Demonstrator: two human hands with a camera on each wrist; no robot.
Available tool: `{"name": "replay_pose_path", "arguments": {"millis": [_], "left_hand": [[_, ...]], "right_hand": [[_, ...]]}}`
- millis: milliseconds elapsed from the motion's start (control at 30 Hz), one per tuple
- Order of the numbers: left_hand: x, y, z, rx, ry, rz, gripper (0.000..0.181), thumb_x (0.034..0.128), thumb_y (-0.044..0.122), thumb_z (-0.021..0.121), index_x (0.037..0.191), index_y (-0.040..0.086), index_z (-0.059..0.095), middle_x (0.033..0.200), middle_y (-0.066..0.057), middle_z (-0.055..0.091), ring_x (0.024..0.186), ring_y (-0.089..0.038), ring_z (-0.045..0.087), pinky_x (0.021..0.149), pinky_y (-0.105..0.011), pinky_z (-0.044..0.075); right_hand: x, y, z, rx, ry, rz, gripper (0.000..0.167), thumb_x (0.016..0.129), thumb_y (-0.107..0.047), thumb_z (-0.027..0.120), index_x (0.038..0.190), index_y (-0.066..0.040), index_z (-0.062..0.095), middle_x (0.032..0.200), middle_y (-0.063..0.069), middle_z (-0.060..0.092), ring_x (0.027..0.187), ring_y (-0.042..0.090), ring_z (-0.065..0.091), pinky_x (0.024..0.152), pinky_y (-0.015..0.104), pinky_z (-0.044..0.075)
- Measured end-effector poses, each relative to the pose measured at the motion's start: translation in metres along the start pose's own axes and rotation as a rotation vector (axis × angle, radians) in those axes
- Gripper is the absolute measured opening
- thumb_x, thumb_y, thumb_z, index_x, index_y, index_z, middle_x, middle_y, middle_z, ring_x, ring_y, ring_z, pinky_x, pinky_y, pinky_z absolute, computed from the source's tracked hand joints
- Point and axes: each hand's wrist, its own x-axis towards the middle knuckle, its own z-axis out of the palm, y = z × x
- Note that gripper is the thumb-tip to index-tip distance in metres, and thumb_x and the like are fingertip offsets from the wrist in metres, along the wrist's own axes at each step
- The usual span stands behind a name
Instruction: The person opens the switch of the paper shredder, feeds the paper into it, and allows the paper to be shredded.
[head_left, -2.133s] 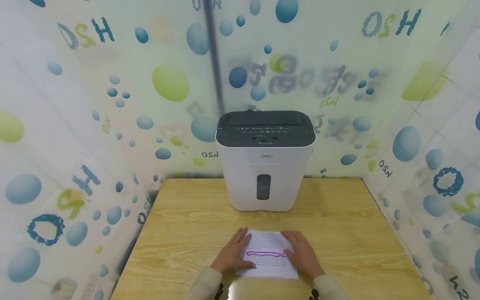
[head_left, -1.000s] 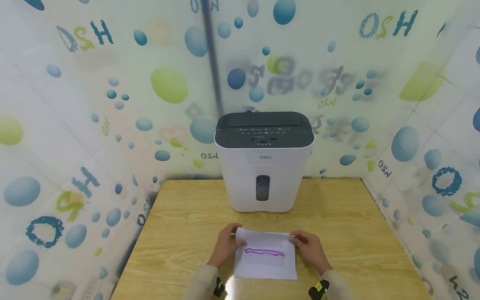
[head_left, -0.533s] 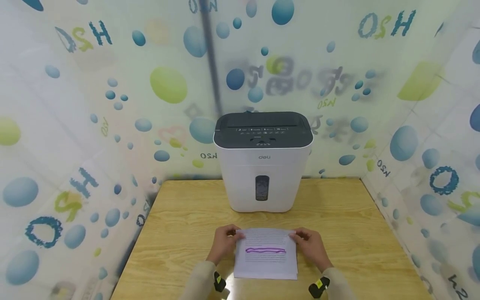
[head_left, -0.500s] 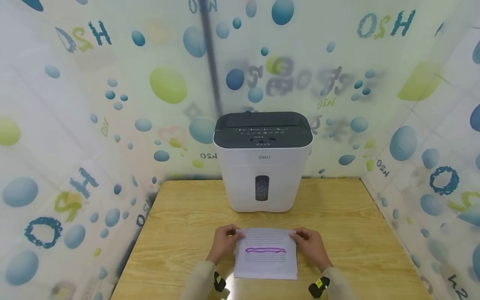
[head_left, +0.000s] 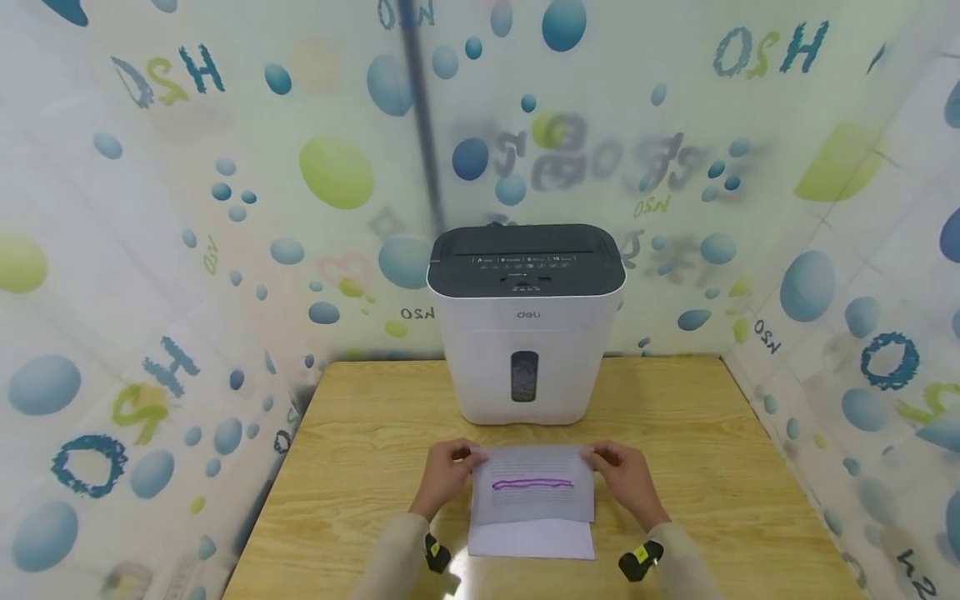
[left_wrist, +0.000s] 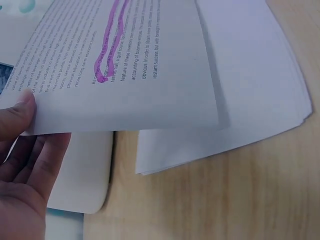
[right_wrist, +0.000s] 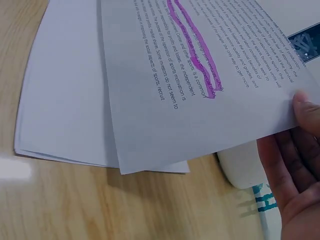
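A printed sheet with a purple marker loop is raised above a stack of white paper. My left hand pinches the sheet's far left corner between thumb and fingers, and my right hand pinches the far right corner. In the left wrist view the sheet hangs over the stack, with a shadow between them. The right wrist view shows the sheet clear of the stack near its lower edge, the thumb on its printed face.
A white paper shredder with a dark top stands at the back middle of the wooden table, just beyond the hands. Patterned wall coverings rise behind the table and on both sides.
Both hands went from lying flat on the stack to pinching its far corners. The top sheet has since lifted and moved toward the shredder, exposing the white paper beneath.
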Motion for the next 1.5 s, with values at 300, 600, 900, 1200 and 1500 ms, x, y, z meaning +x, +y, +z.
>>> {"name": "replay_pose_path", "arguments": {"millis": [300, 600, 900, 1200, 1500], "left_hand": [[0.013, 0.016, -0.008, -0.024, 0.023, 0.052, 0.008, 0.0893, 0.010, 0.079, 0.084, 0.005, 0.079, 0.083, -0.011, 0.077, 0.068, -0.004, 0.064, 0.061, -0.021, 0.055], [0.024, 0.035, -0.017, -0.033, 0.039, 0.089, 0.010, 0.0913, 0.011, 0.077, 0.095, 0.003, 0.080, 0.090, -0.013, 0.078, 0.077, -0.010, 0.070, 0.063, -0.021, 0.057], [0.038, 0.055, -0.025, -0.002, 0.099, 0.173, 0.008, 0.0896, 0.012, 0.079, 0.083, 0.008, 0.079, 0.081, -0.007, 0.076, 0.077, -0.011, 0.070, 0.063, -0.021, 0.054], [0.051, 0.073, -0.036, 0.001, 0.114, 0.184, 0.010, 0.0920, 0.014, 0.078, 0.083, 0.009, 0.078, 0.085, -0.009, 0.077, 0.077, -0.013, 0.070, 0.058, -0.022, 0.054], [0.065, 0.093, -0.047, 0.030, 0.136, 0.230, 0.014, 0.0927, 0.019, 0.078, 0.083, 0.009, 0.078, 0.083, -0.007, 0.077, 0.076, -0.011, 0.069, 0.062, -0.021, 0.053]], "right_hand": [[0.011, -0.013, -0.010, 0.022, 0.014, -0.047, 0.017, 0.096, -0.019, 0.073, 0.105, -0.005, 0.078, 0.096, 0.008, 0.077, 0.082, 0.008, 0.067, 0.079, 0.035, 0.062], [0.019, -0.033, -0.020, 0.024, 0.012, -0.061, 0.020, 0.098, -0.023, 0.072, 0.105, -0.004, 0.077, 0.098, 0.009, 0.077, 0.086, 0.017, 0.071, 0.076, 0.025, 0.059], [0.028, -0.056, -0.032, 0.050, 0.015, -0.119, 0.026, 0.098, -0.025, 0.071, 0.109, -0.003, 0.076, 0.102, 0.013, 0.077, 0.085, 0.012, 0.071, 0.075, 0.020, 0.058], [0.037, -0.083, -0.042, 0.046, 0.035, -0.160, 0.030, 0.098, -0.026, 0.072, 0.113, 0.000, 0.076, 0.107, 0.018, 0.076, 0.089, 0.015, 0.072, 0.075, 0.018, 0.057], [0.045, -0.106, -0.055, -0.008, 0.062, -0.203, 0.031, 0.098, -0.029, 0.072, 0.113, -0.003, 0.076, 0.105, 0.015, 0.077, 0.083, 0.010, 0.065, 0.070, 0.019, 0.054]]}}
